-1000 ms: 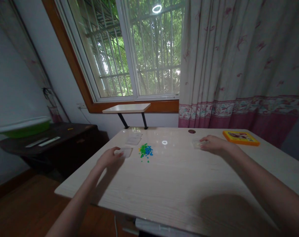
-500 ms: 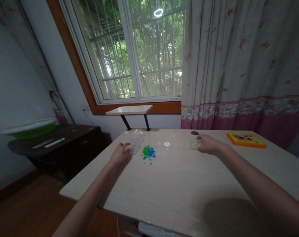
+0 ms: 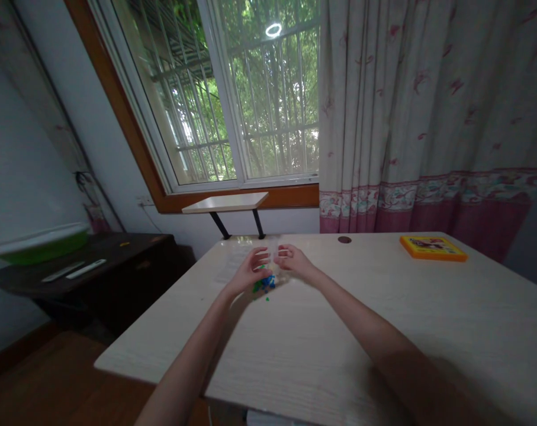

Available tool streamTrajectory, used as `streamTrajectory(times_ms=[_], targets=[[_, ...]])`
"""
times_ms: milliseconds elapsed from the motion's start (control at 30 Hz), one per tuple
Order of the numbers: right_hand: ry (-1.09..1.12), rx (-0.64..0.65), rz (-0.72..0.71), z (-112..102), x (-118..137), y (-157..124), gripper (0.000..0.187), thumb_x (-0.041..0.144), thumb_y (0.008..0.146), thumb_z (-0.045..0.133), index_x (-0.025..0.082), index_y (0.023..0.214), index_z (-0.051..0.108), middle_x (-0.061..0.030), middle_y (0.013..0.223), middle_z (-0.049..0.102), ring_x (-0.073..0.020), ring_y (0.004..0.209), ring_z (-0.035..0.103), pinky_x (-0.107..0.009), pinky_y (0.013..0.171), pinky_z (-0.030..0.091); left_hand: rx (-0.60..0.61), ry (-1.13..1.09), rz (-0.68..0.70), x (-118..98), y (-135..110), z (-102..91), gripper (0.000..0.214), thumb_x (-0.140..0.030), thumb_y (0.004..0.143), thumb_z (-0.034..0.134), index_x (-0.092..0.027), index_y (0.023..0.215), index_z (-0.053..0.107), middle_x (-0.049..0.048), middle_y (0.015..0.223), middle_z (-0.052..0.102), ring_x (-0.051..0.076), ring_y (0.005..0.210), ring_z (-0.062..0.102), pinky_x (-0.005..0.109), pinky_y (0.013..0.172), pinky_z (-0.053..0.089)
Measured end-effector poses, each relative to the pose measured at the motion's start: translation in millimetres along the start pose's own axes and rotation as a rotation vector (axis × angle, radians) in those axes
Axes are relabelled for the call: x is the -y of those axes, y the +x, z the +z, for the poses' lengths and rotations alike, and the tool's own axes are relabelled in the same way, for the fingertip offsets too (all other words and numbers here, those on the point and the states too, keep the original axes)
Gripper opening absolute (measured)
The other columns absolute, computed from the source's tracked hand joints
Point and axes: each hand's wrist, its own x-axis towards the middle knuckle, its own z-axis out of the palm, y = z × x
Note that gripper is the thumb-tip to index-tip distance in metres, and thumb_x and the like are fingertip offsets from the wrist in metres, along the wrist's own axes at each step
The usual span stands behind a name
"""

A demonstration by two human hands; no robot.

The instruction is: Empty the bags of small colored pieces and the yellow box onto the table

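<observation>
Head view: both hands meet over the far middle of the worktop (image 3: 339,337). The left hand (image 3: 249,271) and right hand (image 3: 293,260) face each other, fingers curled inward, fingertips nearly touching.

Containers:
- A clear scrap (image 3: 273,259), perhaps a small bag, sits between the fingertips. Its contents cannot be made out.
- A green basin (image 3: 44,248) with a pale cover stands on the dark side table (image 3: 117,260) at left. Its inside is hidden.
- A flat yellow box (image 3: 432,247) lies shut at the far right of the worktop, well apart from the hands.

The bead pile (image 3: 263,285), loose green and blue bits, lies on the worktop just below and between the hands. The left hand partly covers it, and one stray green bit lies just in front of it.

Hard to make out:
- Grip of either hand cannot be told. The fingers are blurred, and it is unclear which hand holds the scrap.
- Clear sheets (image 3: 230,263) lie beside the left hand, edges faint against the pale wood.
- Two pale flat sticks (image 3: 73,270) lie on the side table, kind unclear.
- The worktop's near edge and both forearms are cut off by the frame.

Writing: the box lid carries a dark picture, and no lettering on it can be read.
</observation>
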Motion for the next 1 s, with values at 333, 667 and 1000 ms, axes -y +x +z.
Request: streamTrajectory(times_ms=[333,667,1000], targets=[[-0.448,-0.042,-0.265,16,-28,-28,0.023,0.028,0.08,0.051,0.017,0.098,0.059,-0.0041,0.083,0.066,-0.0151,0.074,0.064,-0.028,0.07,0.051,-0.115,0.212,0.092,20,-14,2.3,0.075,-0.021,0.06,0.07,-0.029,0.125,0.033,0.0098,0.119,0.045,0.022,0.108,0.047,0.039,0.084,0.045],[-0.629,-0.114,-0.208,21,-42,-28,0.019,0.017,0.074,0.054,0.019,0.092,0.058,-0.0031,0.082,0.067,-0.0154,0.072,0.064,-0.025,0.066,0.051,-0.116,0.402,0.182,32,-12,-0.8,0.075,-0.013,0.058,0.063,-0.021,0.128,0.038,0.0128,0.131,0.039,0.026,0.118,0.04,0.04,0.09,0.043],[-0.619,-0.113,-0.228,14,-42,-27,0.035,0.015,0.072,0.055,0.021,0.107,0.057,-0.0015,0.082,0.067,-0.016,0.075,0.063,-0.025,0.067,0.05,-0.114,0.365,0.166,31,-14,-4.8,0.072,-0.012,0.059,0.062,-0.024,0.127,0.04,0.0108,0.135,0.037,0.025,0.12,0.039,0.039,0.091,0.042]])
